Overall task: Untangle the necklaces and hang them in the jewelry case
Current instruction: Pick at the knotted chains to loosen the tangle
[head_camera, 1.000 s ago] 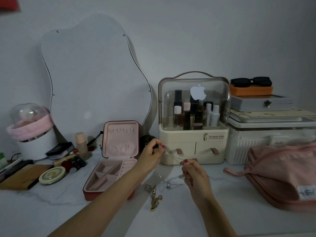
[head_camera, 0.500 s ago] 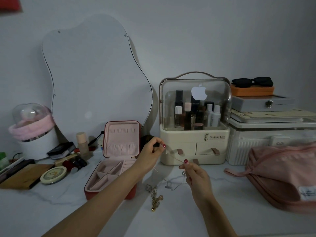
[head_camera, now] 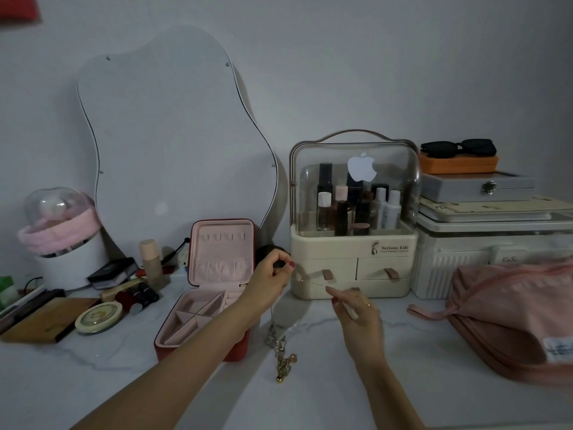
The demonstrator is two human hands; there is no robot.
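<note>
Above the marble tabletop (head_camera: 403, 383), in front of the cream cosmetics organizer (head_camera: 353, 274), both hands work at a thin chain (head_camera: 310, 281) stretched between them. The left hand (head_camera: 266, 280) is raised, thumb and forefinger pinched shut on one end of the chain; holding it high seems meant to let the rest hang free so the strands can fall apart under their own weight. The right hand (head_camera: 356, 308) sits a little lower and to the right, its fingertips closed on the other part of the same fine chain, keeping it taut, which probably makes any knot easier to see and tease loose. A strand drops from near the left hand down to the tangled necklaces (head_camera: 280, 349), a heap of gold links and charms lying on the table between the two forearms; how many pieces are in it cannot be told. The jewelry case (head_camera: 214, 293) stands open just left of the left arm, its pink lid upright with a row of hooks near the top and a gathered pocket below. Nothing hangs there yet, so the task looks to be at an early stage. The open lid faces the person, likely so each freed chain can go straight onto a hook.
</note>
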